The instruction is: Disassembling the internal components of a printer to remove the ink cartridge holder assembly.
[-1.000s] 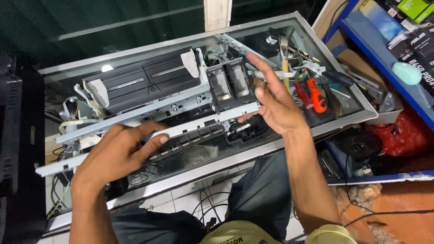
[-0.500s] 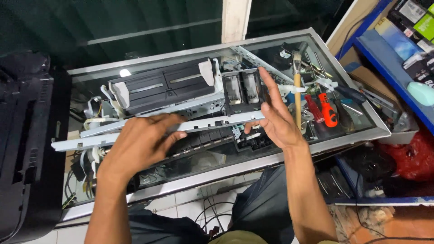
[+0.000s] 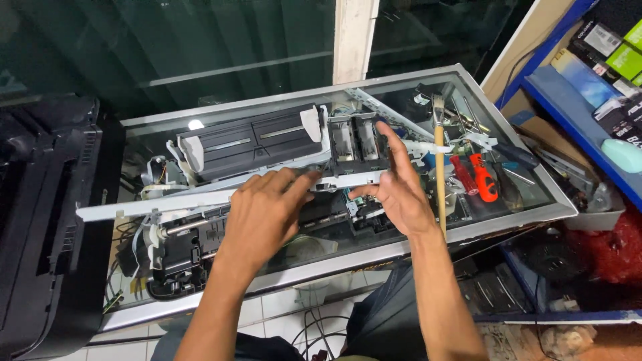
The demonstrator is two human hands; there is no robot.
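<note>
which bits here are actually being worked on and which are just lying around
In hand:
- left hand on the long grey metal rail
- right hand at the carriage block
- black paper-feed unit behind the rail

Lying about:
- wooden-handled brush
- red-handled tools
- black printer casing on the left
- boxes on the blue shelf

Your left hand (image 3: 264, 214) has moved from a closed grip at the lower left of the long metal rail (image 3: 200, 197) to the centre of the frame, and now lies flat on the rail with fingers spread. Your right hand (image 3: 394, 187) has dropped from its raised, open pose; its fingers now rest against the ink carriage (image 3: 354, 137) at the rail's right end. The black printer housing (image 3: 47, 220) now fills the left edge of the frame.
</note>
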